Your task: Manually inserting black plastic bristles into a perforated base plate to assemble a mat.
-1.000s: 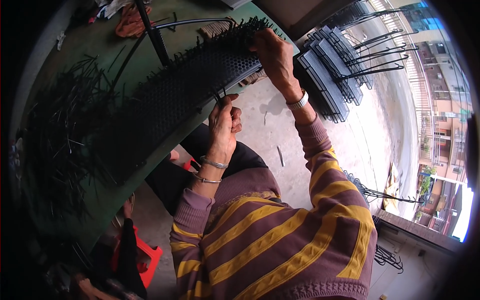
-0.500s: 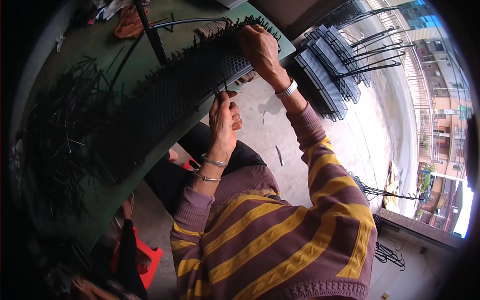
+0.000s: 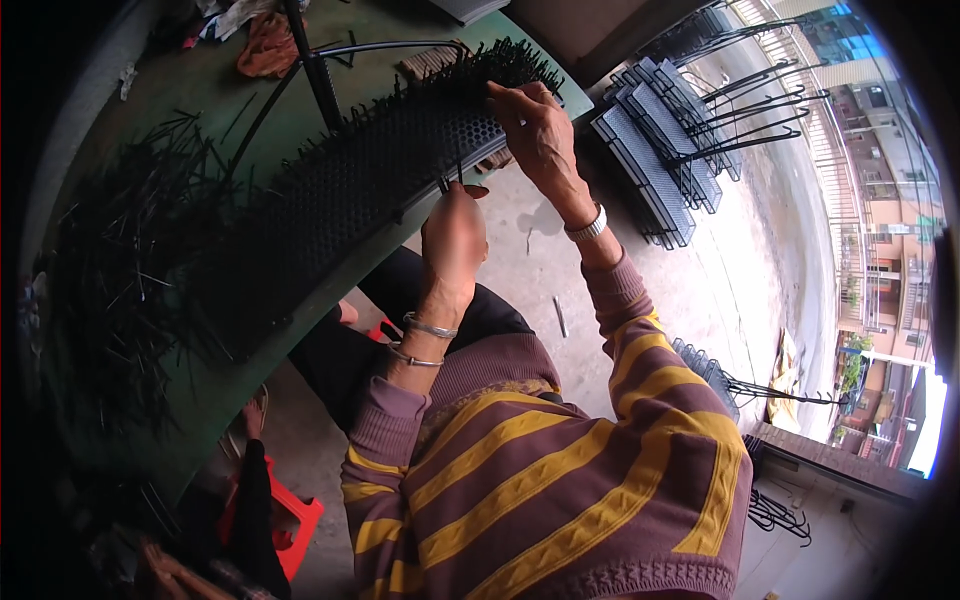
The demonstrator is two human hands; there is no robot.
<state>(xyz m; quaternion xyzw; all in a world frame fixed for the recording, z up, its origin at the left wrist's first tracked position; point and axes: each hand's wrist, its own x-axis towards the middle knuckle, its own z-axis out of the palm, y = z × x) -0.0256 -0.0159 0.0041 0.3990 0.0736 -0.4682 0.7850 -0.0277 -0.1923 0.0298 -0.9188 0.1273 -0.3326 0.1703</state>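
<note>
A black panel with a honeycomb of holes (image 3: pixel 345 195) lies along the green table. Short black strips (image 3: pixel 505 65) stand up in a dense row at its far edge and right end. My left hand (image 3: pixel 455 240) is closed around a few thin black strips (image 3: pixel 459 170), whose tips poke up beside the panel's near edge. Over the panel's right end, my right hand (image 3: pixel 540 140) has its fingertips pinched together close to the standing strips. Anything between those fingertips is too small to make out.
Loose black strips (image 3: pixel 130 240) are heaped on the table (image 3: pixel 215 425) at left. A black metal frame (image 3: pixel 318 85) rises behind the panel. Stacked mesh panels with hooked rods (image 3: pixel 655 150) stand at right. Another person's arm (image 3: pixel 255 480) and a red stool (image 3: pixel 295 520) are at lower left.
My right hand has come back toward me and slightly right, off the strips at the panel's far end. My left hand has shifted a little right, still holding its strips.
</note>
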